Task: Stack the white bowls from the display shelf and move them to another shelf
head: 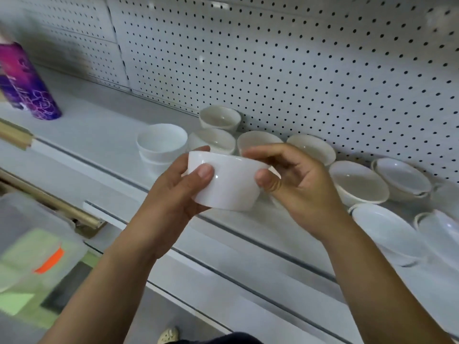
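I hold one white bowl (228, 184) in front of the display shelf (104, 135), with both hands on it. My left hand (173, 194) grips its left side, thumb on the outer wall. My right hand (298, 184) grips its right side, thumb on the wall and fingers over the rim. Behind it on the shelf stands a short stack of white bowls (161, 145). Several single white bowls sit along the pegboard, among them one at the back (219, 117) and a wider one to the right (360, 182).
A purple spray can (32, 88) stands at the shelf's far left. The white pegboard (298, 58) backs the shelf. Shallow white dishes (387, 234) lie at the right. A lower shelf edge (223, 274) runs beneath my arms. A translucent bin (37, 244) sits at lower left.
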### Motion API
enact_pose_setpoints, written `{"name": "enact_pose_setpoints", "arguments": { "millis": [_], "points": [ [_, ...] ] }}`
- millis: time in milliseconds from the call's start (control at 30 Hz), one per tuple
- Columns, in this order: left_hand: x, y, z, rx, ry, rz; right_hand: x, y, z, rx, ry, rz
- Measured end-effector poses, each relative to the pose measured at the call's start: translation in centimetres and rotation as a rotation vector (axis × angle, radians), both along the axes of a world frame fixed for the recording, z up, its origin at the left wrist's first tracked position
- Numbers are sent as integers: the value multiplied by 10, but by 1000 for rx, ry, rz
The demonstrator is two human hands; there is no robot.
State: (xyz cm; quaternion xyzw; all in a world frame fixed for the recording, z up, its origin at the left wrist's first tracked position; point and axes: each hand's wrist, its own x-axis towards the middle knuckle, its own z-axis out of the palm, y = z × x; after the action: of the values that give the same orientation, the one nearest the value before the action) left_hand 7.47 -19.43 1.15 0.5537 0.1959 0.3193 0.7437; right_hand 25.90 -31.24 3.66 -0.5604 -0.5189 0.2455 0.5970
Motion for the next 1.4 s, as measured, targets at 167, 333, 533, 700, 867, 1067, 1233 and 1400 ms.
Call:
{"name": "enact_pose_setpoints", "arguments": {
  "millis": [167, 333, 533, 700, 867, 1067, 1233, 1400],
  "points": [
    [-29, 55, 9, 140, -14, 201, -42, 55, -14, 3, 89, -223],
    [-52, 123, 13, 339, -38, 311, -68, 98, -18, -155, -26, -325],
    [-53, 203, -8, 348, 43, 235, -99, 132, -35, -282, 15, -334],
    [-44, 229, -23, 353, 51, 113, -122, 149, -55, -328, 67, -376],
    [-38, 239, -31, 361, 44, 52, -129, 160, -70, -336, 106, -381],
    [-36, 243, -40, 399, 80, 20, -125, 169, -85, -312, 116, -430],
    [-36, 246, -45, 437, 81, -33, -124, 174, -96, -285, 121, -422],
    [-36, 247, -48, 452, 68, -69, -122, 180, -106, -277, 125, -428]
  ]
}}
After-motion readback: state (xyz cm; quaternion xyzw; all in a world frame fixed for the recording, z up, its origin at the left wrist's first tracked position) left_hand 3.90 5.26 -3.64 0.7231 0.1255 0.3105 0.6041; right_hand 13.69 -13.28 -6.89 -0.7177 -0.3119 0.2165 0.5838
